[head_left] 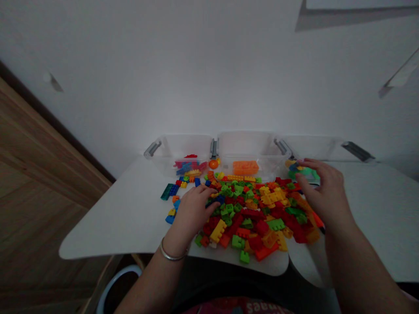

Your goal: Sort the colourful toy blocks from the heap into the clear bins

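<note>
My left hand [195, 205], with a silver bangle on its wrist, reaches into a pile of toy building bricks [238, 189]. Its thumb and fingers close about a dark blue brick [220, 199] at the pile's left side. On the right, my right hand [324, 187] is at the front of the right clear plastic bin [314, 146], thumb and forefinger apart. Blue, yellow and green pieces [309, 173] show by its fingertips, seemingly inside that bin. I see nothing held in this hand.
The left clear bin [186, 144] has red, pink and blue pieces; the middle bin [247, 141] has orange ones. A small orange ball-like piece [213, 164] shows between them. Bricks reach near the front edge of the white table [108, 222]. A wall stands behind.
</note>
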Demonstrator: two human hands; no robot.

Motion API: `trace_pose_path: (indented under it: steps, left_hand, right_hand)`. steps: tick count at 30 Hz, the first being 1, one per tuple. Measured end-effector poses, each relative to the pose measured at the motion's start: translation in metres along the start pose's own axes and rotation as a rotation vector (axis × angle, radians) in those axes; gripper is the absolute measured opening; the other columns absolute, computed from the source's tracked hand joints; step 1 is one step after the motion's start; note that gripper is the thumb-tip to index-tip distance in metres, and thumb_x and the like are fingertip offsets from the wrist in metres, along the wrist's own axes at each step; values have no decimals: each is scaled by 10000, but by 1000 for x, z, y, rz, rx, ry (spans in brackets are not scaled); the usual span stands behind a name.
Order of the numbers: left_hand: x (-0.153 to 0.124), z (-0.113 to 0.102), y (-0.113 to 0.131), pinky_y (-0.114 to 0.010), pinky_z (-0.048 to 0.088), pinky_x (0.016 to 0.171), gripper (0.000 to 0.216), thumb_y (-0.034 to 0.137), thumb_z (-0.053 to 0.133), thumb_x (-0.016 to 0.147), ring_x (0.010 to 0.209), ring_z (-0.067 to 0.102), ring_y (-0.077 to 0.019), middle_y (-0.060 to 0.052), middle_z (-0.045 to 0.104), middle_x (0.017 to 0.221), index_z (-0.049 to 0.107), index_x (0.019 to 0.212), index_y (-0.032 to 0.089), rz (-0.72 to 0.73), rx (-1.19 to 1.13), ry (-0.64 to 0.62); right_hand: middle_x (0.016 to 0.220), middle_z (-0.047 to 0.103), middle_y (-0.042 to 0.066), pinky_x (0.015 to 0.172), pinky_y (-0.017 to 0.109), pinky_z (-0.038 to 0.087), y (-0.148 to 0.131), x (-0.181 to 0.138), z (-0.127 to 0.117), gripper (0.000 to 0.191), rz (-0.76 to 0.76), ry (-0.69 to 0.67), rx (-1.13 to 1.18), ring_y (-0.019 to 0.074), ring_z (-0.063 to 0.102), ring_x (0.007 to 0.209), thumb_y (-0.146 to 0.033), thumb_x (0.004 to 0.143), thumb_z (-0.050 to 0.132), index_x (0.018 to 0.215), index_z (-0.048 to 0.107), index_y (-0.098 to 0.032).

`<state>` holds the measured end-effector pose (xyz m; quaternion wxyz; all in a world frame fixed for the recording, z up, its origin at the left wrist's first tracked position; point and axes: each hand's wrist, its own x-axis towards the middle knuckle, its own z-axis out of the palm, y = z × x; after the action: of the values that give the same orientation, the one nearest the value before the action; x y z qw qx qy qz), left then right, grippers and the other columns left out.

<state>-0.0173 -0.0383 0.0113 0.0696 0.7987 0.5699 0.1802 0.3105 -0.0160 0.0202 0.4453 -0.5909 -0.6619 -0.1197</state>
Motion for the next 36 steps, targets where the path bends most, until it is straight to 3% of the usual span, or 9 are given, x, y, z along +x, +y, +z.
trace_pose_path:
  steps: [4, 8, 15, 21, 30, 36]
  left_hand:
    - [4, 1, 5, -399, 485, 906, 360, 299, 678, 829, 1008, 594, -245, -74, 640, 1091, 646, 1183, 242, 34, 17, -8]
    - [7, 1, 8, -380, 485, 877, 322, 257, 678, 823, 965, 602, -235, -67, 648, 1046, 668, 1145, 246, 56, 42, -30]
    - [7, 0, 10, -373, 479, 876, 165, 191, 655, 831, 967, 609, -230, -47, 670, 1002, 696, 987, 228, 51, 19, -71]
    - [4, 3, 5, -399, 470, 912, 294, 253, 661, 836, 1029, 599, -258, -80, 652, 1092, 647, 1125, 206, 2, 65, -35]
    - [5, 2, 6, -388, 480, 854, 194, 246, 668, 823, 961, 623, -255, -71, 679, 988, 677, 1015, 218, -9, 96, -57]
    - [0, -6, -6, -408, 480, 879, 259, 248, 678, 798, 999, 614, -268, -95, 667, 1063, 671, 1055, 215, -37, 128, -62]
  right_hand:
    - [1207, 638, 100, 1044, 543, 369, -40, -25, 11, 250, -129, -112, 131, 300, 525, 1215, -362, 865, 540, 1068, 633, -249]
    - [1187, 653, 94, 1025, 545, 393, -55, -36, 27, 197, -175, -235, 206, 298, 532, 1193, -317, 865, 548, 1010, 661, -247]
    - [1131, 675, 94, 989, 533, 439, -66, -41, 37, 187, -204, -325, 279, 287, 566, 1140, -285, 853, 567, 992, 684, -237]
    - [1122, 684, 75, 1000, 523, 438, -68, -44, 39, 156, -195, -351, 313, 272, 576, 1132, -272, 852, 574, 964, 679, -246]
    - [1091, 694, 73, 988, 526, 446, -62, -47, 46, 149, -181, -364, 345, 260, 599, 1096, -270, 850, 571, 938, 689, -248]
    - [1078, 702, 71, 1003, 533, 437, -59, -49, 47, 150, -176, -352, 352, 257, 606, 1091, -265, 850, 566, 929, 693, -245]
